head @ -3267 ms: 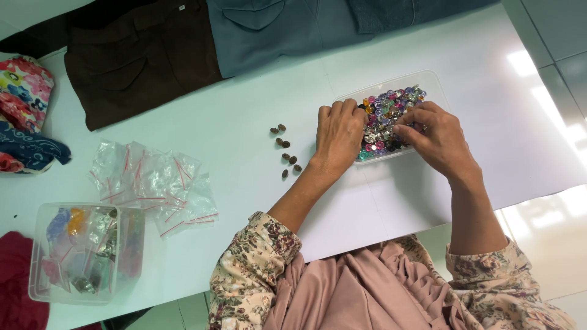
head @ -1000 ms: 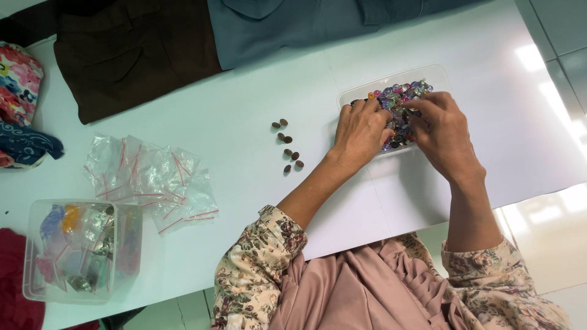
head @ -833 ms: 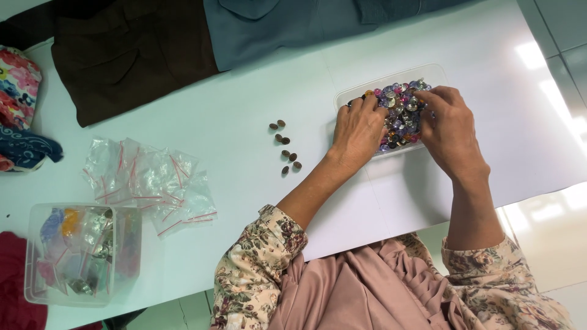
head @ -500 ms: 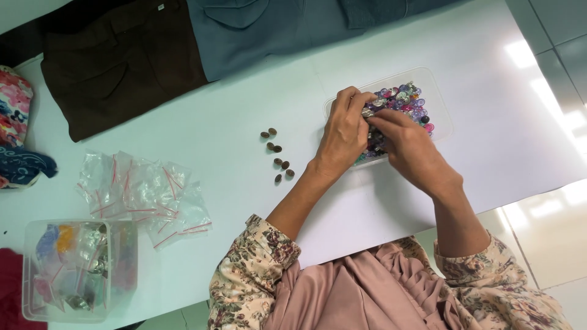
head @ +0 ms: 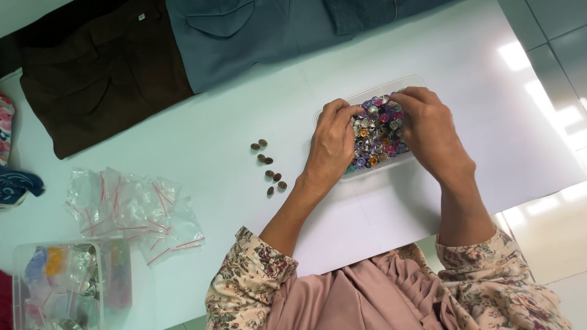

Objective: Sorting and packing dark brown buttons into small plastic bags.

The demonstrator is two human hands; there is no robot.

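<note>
A clear shallow tray on the white table holds a heap of small colourful buttons in purple, silver, pink and orange. My left hand lies over the tray's left side, its curled fingertips touching the buttons at the top left. My right hand covers the right side, with its fingertips dipped into the heap near the top. Whether either hand pinches a button is hidden by the fingers. Several small brown buttons lie loose on the table left of my left hand.
A pile of small clear zip bags lies at the left. A clear plastic box of mixed bits stands at the lower left. A brown garment and a blue-grey garment lie along the far edge. Colourful cloth sits at the far left.
My right hand has drawn back from the middle of the tray to its right side, so more buttons show. My left hand stays on the tray's left side.
</note>
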